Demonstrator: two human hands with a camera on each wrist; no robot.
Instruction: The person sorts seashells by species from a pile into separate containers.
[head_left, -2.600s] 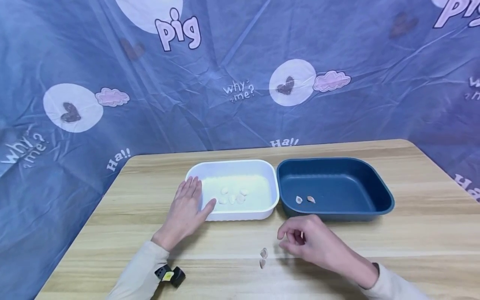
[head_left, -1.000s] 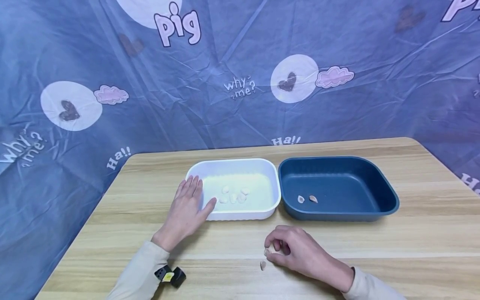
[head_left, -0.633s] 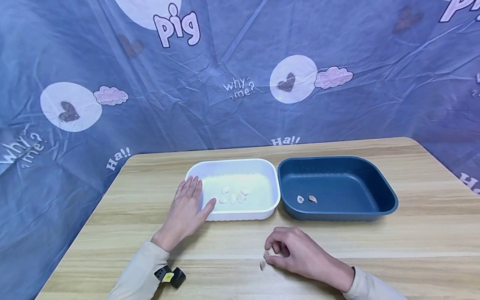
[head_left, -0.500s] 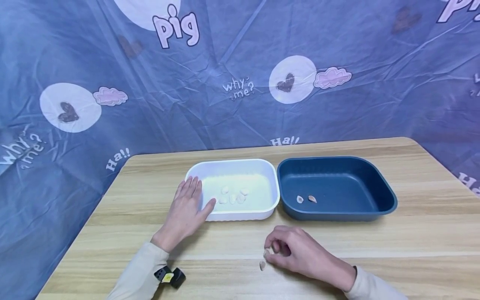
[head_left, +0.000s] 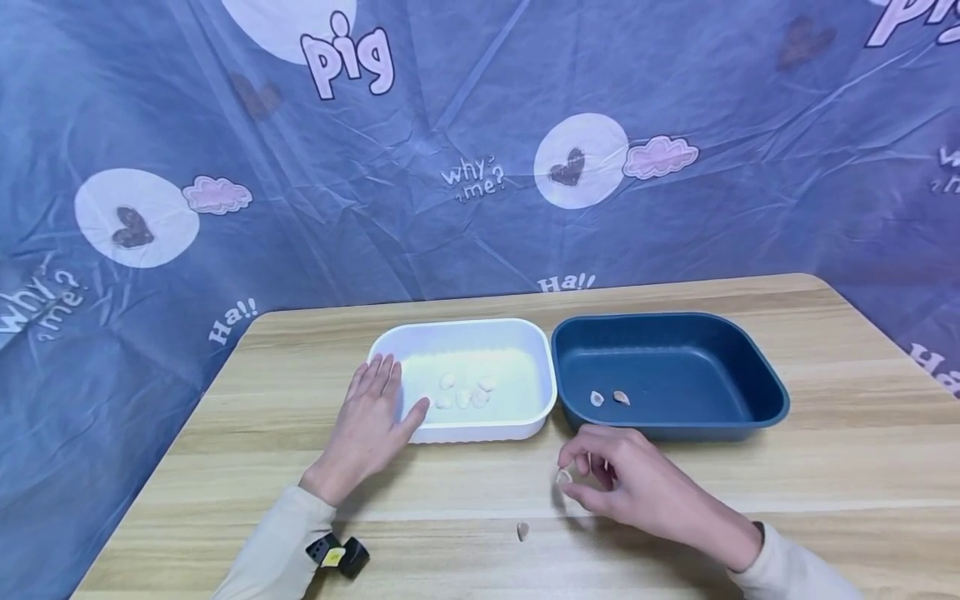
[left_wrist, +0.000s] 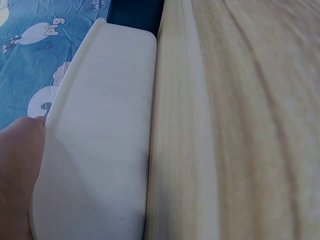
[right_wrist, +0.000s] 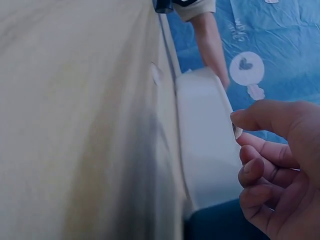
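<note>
My right hand (head_left: pixel 637 483) pinches a small pale shell (head_left: pixel 564 477) between thumb and fingertip, above the wood just in front of the blue bin (head_left: pixel 675 432). In the right wrist view, only the edge of that shell (right_wrist: pixel 237 131) shows between thumb and finger. Another small shell (head_left: pixel 522 531) lies on the table to the left of and nearer than this hand. My left hand (head_left: pixel 365 433) rests with fingers extended over the left end of the white bin (head_left: pixel 480 432), its thumb at the near rim. Several whitish shells (head_left: pixel 463 398) lie inside the white bin.
The two bins stand side by side, rims close together, on a wooden table (head_left: pixel 262 400). Two shells (head_left: pixel 621 398) lie near the front left inside the blue bin. A blue printed cloth (head_left: pixel 412 233) hangs behind the table. A small black device (head_left: pixel 339 555) sits at the left sleeve.
My right hand came down to the two table shells, pinched the farther one, and has lifted it right and away toward the blue bin. The left hand has stayed in place.
</note>
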